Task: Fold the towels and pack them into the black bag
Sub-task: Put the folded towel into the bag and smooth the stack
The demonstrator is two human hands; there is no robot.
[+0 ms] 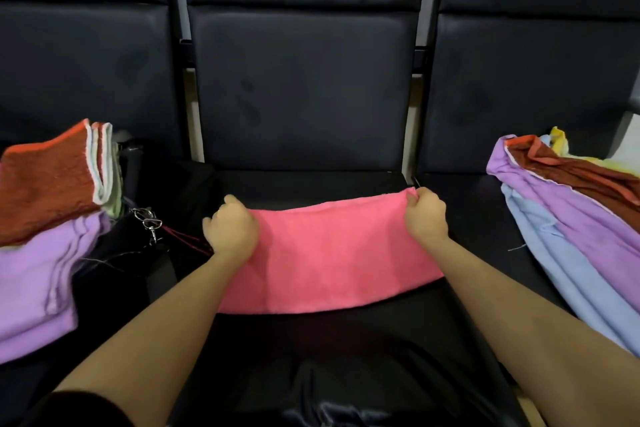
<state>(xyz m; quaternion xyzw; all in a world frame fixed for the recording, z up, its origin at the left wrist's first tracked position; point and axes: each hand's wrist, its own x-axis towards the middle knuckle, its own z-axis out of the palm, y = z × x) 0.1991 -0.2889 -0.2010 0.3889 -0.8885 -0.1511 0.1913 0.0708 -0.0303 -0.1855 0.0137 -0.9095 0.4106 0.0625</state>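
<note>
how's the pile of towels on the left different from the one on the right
The left pile is folded and stacked, with a rust-orange towel on a lilac one. The right pile is loose and unfolded: lilac, rust, light blue and yellow cloths draped together. Both rest on dark seats beside the pink towel.

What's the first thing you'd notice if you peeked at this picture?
The bright pink towel jumps out, spread across the middle black seat, with the left hand and right hand gripping its far corners. A folded stack of orange and purple towels sits on the left, and a loose heap of purple, blue and rust-red towels lies on the right.
</note>
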